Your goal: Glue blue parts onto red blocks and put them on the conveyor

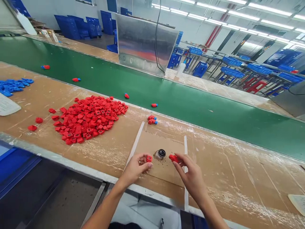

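My left hand [136, 167] pinches a small red plastic piece [149, 158] whose dark square recess faces me. Another red piece [173, 158] sits between the thumb and fingers of my right hand [190, 170]. Between the two hands stands a small round jar [161, 154] with a black inside, and dark specks lie around it on a cardboard sheet [164, 173]. Just beyond, a few red pieces with blue ends [152, 120] rest by the belt. A large heap of red pieces [89, 117] spreads out to the left.
A green conveyor belt [205, 108] runs across the bench, carrying several red-and-blue pieces. Blue parts [15, 85] lie at the far left beside a white container [8, 105]. White tape strips [186, 149] flank the cardboard. A metal panel [145, 41] stands behind the belt.
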`<state>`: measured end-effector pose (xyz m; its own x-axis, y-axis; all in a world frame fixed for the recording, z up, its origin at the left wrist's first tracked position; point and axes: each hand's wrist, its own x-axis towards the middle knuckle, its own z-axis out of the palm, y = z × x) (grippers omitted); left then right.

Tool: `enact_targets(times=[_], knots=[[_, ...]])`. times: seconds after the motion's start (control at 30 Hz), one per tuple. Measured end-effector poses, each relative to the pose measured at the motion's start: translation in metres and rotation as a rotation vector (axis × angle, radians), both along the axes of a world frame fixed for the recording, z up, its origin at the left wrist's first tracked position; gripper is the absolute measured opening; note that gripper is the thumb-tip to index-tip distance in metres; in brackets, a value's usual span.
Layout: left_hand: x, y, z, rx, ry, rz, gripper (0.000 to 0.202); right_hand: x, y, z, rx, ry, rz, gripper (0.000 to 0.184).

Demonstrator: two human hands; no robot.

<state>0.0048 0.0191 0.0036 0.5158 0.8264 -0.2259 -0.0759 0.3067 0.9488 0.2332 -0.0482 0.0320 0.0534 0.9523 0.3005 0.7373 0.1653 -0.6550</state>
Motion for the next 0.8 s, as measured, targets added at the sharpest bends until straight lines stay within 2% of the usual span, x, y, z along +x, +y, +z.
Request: enact_targets(times=[0.17, 0.37, 0.8], knots=[[-0.001, -0.007, -0.009, 0.015, -0.038, -0.012, 0.031, -0.013, 0.01, 0.005, 0.021, -0.109, 0.041, 0.022], [-0.005, -0.008, -0.005, 0.003, -0.054, -0.05, 0.03, -0.021, 0.019, 0.008, 0.021, -0.214, 0.075, 0.023], [-0.004, -0.009, -0.003, 0.018, -0.037, -0.082, 0.027, -0.024, 0.02, 0.012, 0.029, -0.268, 0.126, 0.025]])
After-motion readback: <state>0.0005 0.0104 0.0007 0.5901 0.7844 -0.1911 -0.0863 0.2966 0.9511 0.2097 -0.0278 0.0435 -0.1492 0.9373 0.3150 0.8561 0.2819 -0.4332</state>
